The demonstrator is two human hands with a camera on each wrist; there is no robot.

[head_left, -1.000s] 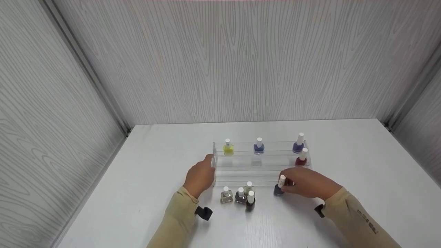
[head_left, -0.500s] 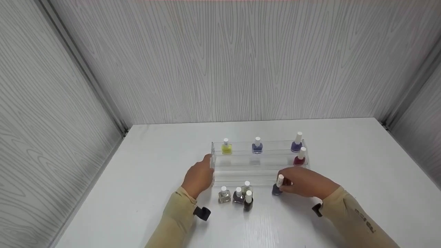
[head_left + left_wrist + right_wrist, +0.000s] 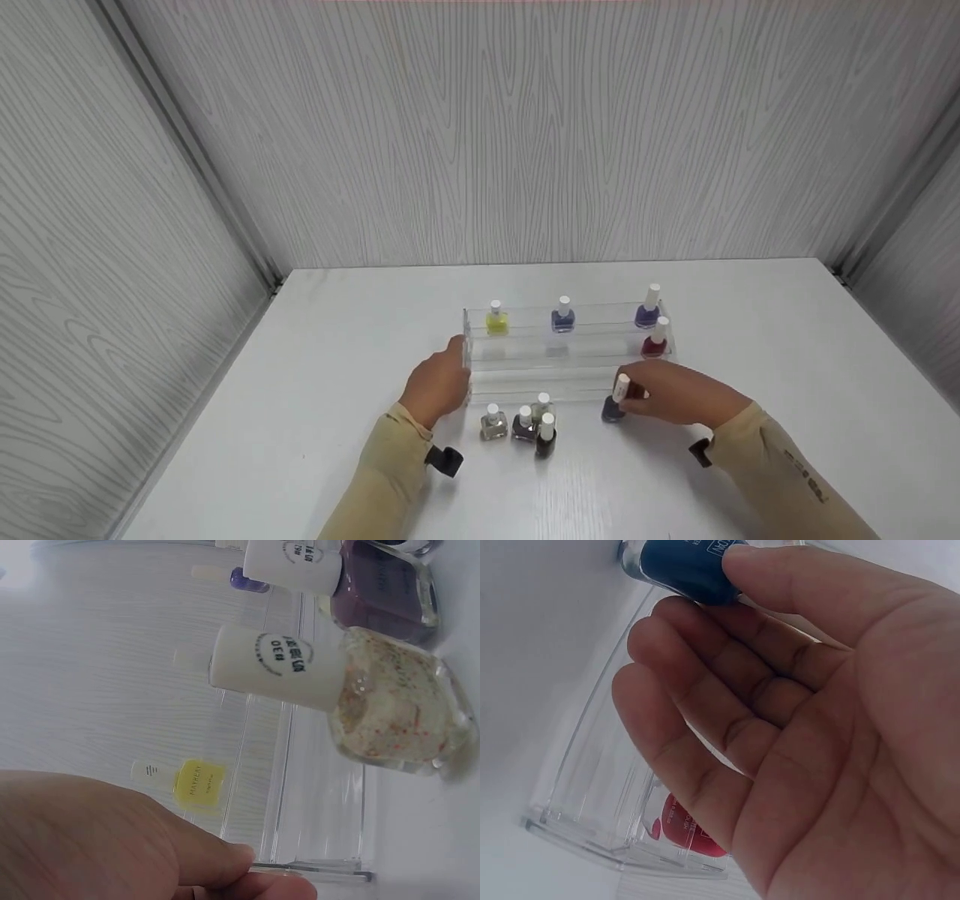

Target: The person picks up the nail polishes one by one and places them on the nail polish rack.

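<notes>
The dark blue bottle (image 3: 613, 409) is pinched between the thumb and the first fingers (image 3: 697, 622) of the right hand (image 3: 671, 401). The other fingers are bent loosely and hold nothing. The bottle is just in front of the clear rack (image 3: 480, 375), near its right end, and it is tipped a little, with its white cap leaning toward the hand. Whether its bottom touches the white table (image 3: 262, 420) cannot be told.

The left hand (image 3: 435, 386) is laid against the left end wall of the rack. In the left wrist view its fingers (image 3: 225, 862) are seen curled close together by the rack's edge, with nothing held between them.

To do this step well, the bottle should be gripped on its glass body, not only on the cap, so it is not dropped. It should be kept upright while it is moved. The rack should be held firm by the left hand so it is not pushed away.

Care is needed near the red bottle (image 3: 655, 345) on the middle step at the right end, as it could be knocked over. Four more bottles (image 3: 525, 426) are grouped on the table in front of the rack. A yellow bottle (image 3: 496, 321), a blue bottle (image 3: 563, 318) and a purple bottle (image 3: 648, 312) are stood on the top step.
</notes>
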